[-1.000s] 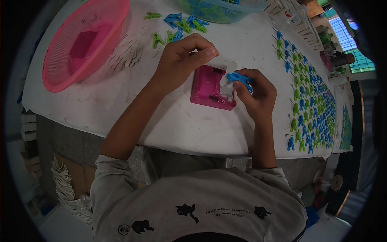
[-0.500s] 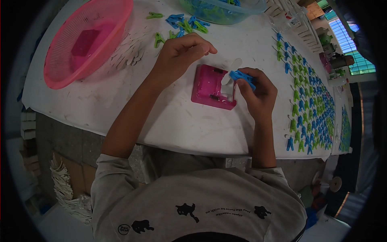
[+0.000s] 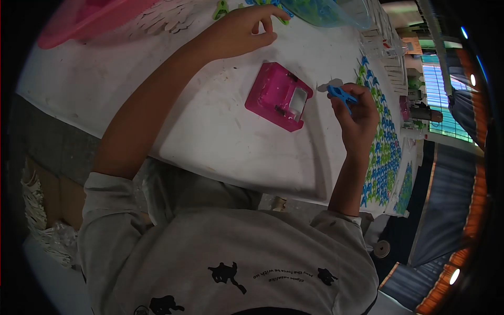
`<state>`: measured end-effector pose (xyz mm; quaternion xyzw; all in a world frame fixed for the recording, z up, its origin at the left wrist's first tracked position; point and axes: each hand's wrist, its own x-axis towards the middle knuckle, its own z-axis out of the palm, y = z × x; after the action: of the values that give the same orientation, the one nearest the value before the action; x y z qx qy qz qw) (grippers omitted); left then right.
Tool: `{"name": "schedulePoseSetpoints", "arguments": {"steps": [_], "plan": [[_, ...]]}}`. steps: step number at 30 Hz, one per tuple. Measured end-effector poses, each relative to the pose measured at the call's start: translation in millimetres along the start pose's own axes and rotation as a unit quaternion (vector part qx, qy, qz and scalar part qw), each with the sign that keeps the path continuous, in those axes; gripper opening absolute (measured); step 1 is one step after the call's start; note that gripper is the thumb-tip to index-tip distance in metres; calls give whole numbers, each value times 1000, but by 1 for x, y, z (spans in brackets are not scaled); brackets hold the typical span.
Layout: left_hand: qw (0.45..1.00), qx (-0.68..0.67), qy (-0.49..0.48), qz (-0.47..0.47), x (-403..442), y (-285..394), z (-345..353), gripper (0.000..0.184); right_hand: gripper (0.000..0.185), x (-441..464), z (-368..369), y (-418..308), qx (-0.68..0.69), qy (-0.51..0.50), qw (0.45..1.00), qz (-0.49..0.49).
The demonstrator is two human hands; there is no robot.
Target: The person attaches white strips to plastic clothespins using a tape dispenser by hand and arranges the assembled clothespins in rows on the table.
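Note:
A blue plastic clothespin (image 3: 342,96) is pinched between the thumb and fingers of my right hand (image 3: 361,116). At its tip sits a pale, flat, rounded piece (image 3: 331,85). This hand is in the air right of the pink block (image 3: 265,97), which has a recess with a whitish pad (image 3: 297,101) and small dark strips. My left hand (image 3: 244,32) stretches to the far side of the table, thumb and index finger apart. Its index fingertip is at a few green and blue clothespins, partly hidden behind the fingers. A green clothespin (image 3: 221,9) lies beside that hand.
Rows of blue and green clothespins (image 3: 386,142) cover the table's right side. A clear blue basin (image 3: 336,11) of clothespins stands at the back, a pink basket (image 3: 79,21) at the far left. Pale flat pieces (image 3: 167,17) lie near the basket.
My right hand has moved from the pink block to the right with the blue clothespin and pale piece. My left hand has reached out to the loose clothespins. The view has turned right.

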<state>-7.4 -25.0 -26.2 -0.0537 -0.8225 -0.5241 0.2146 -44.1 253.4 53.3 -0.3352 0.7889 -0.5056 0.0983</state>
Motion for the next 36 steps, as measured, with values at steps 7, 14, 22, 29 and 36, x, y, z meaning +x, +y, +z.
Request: {"name": "schedulePoseSetpoints", "arguments": {"steps": [7,14,22,29,36], "plan": [[986,115,-121,13,-5,-5,8,21,29,6,-3,0,-1,-28,999,27],[991,87,-101,19,-7,-10,10,18,19,7,-6,11,-24,-12,998,60],[993,77,-79,36,-4,-12,14,17,15,7,12,11,-164,20,986,-11],[993,78,-65,54,-8,-5,16,17,17,11,24,21,-278,-15,949,-152],[993,80,-50,74,-3,-2,16,17,18,18,22,16,-312,-40,932,-182]]}}
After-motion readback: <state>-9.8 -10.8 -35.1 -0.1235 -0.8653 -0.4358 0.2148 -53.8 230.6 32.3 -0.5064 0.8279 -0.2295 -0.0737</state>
